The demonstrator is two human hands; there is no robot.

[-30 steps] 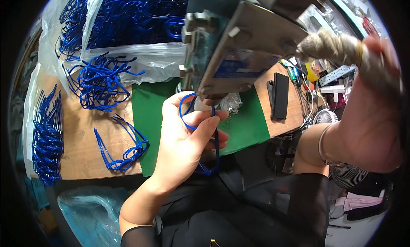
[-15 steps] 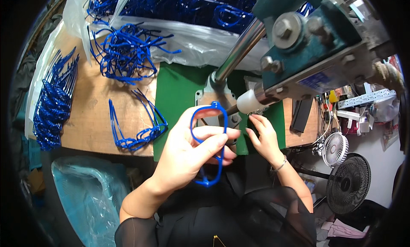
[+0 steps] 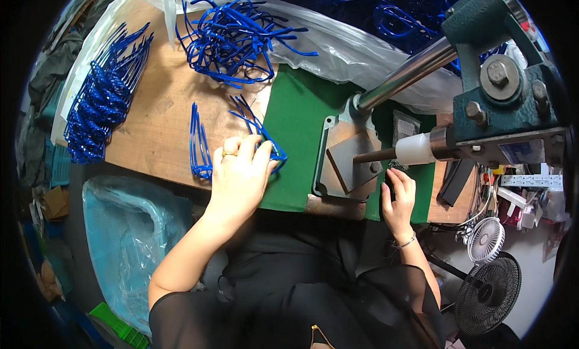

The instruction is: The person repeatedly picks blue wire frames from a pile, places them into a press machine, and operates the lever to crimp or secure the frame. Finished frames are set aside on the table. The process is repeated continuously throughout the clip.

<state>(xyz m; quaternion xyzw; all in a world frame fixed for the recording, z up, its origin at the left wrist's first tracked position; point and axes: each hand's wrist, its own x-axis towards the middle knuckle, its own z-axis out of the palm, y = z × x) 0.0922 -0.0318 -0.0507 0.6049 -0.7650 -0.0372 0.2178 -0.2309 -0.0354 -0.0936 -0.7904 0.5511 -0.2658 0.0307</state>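
My left hand (image 3: 238, 177) reaches down over a small stack of blue eyeglass frames (image 3: 202, 168) on the wooden tabletop beside the green mat. Its fingers are curled round the frames at the stack's right part and cover them. My right hand (image 3: 399, 204) rests low on the green mat, right of the press base. Its thumb is apart from the fingers, and the fingertips are by a little heap of small dark parts (image 3: 397, 165). A green hand press (image 3: 497, 111) leans in from the right, its rod and white collar over a square metal plate (image 3: 353, 162).
A tangled heap of blue frames (image 3: 232, 38) lies behind the small stack. More frames stand in a neat row (image 3: 108, 101) at the left. Clear plastic sheeting (image 3: 338, 62) borders the mat at the back. A blue basket (image 3: 129, 234) is below the table; two fans (image 3: 488, 291) stand right.
My left hand has moved left from before the press to the small stack, taking the single blue frame along. The view has shifted. My right hand stays near the small parts.
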